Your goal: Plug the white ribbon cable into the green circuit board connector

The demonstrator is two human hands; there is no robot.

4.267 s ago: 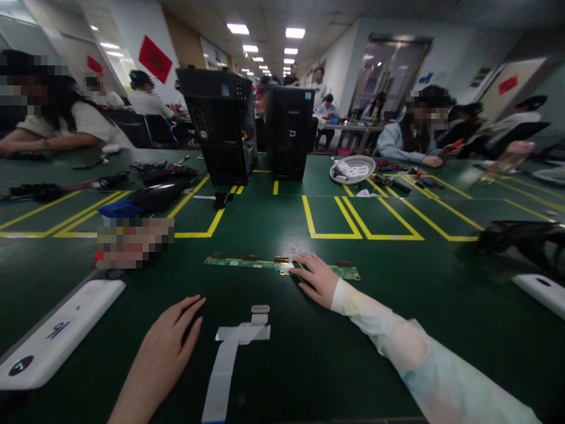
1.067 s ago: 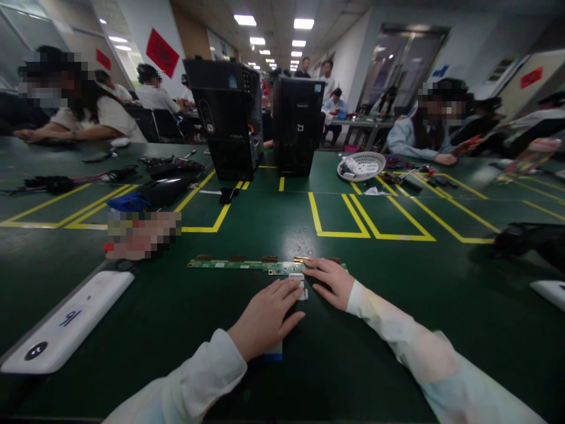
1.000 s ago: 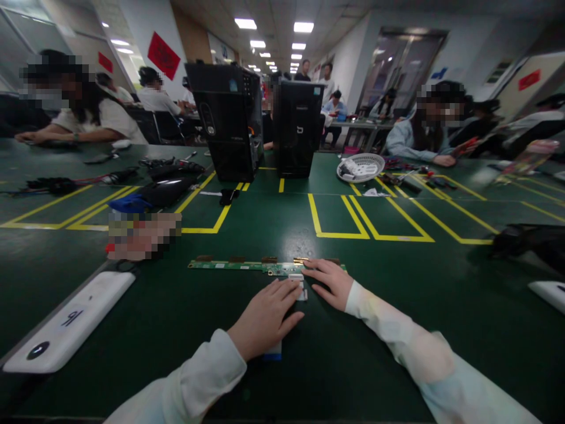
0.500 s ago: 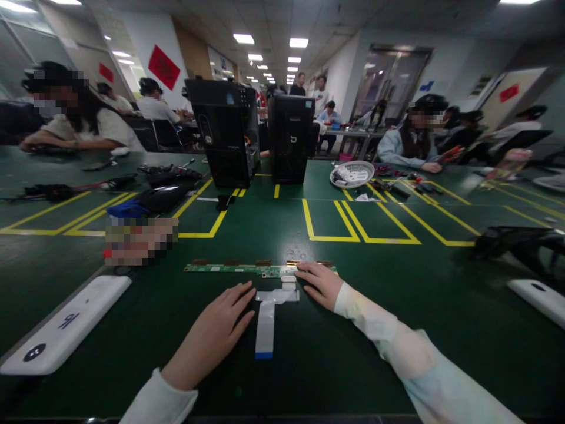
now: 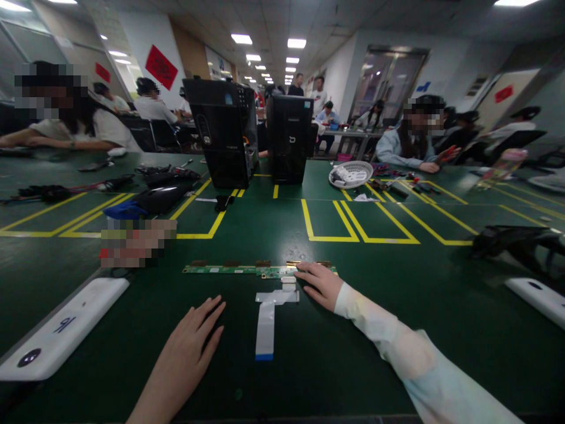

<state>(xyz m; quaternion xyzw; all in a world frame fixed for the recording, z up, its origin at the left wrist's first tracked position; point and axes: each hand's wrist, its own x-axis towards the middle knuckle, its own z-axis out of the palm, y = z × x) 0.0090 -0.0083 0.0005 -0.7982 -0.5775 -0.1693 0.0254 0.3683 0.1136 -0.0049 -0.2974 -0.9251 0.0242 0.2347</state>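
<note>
Ribbon cable [image 5: 265,333] lies between our two hands: to the right of and slightly ahead of the left hand [image 5: 188,347], to the left of and nearer us than the right hand [image 5: 320,285]. Long axis runs fore-aft, blue end toward us, crosspiece and connector end [image 5: 289,280] toward the green circuit board [image 5: 233,271]. The board is long and thin, lies crosswise, roughly square to the cable. Connector end sits right at the board's near edge; seated or just beside, we can't tell.

Right hand is nearer the connector: palm down, fingers loosely spread, fingertips at the right part of the board, seemingly touching it, grasping nothing. Left hand is relaxed, fingers partly spread, holds nothing, apart from the cable, over or on the surface [image 5: 353,371]; contact unclear. From the left, bare surface leads to the cable's strip; at the connector, the right hand is close by on the right side.

Around: white long case [image 5: 66,330] left of the left hand, yellow tape [image 5: 335,239] beyond the board, two black towers [image 5: 223,138] farther back, white basket [image 5: 348,186] back right. None of these stands between either hand and the cable.
</note>
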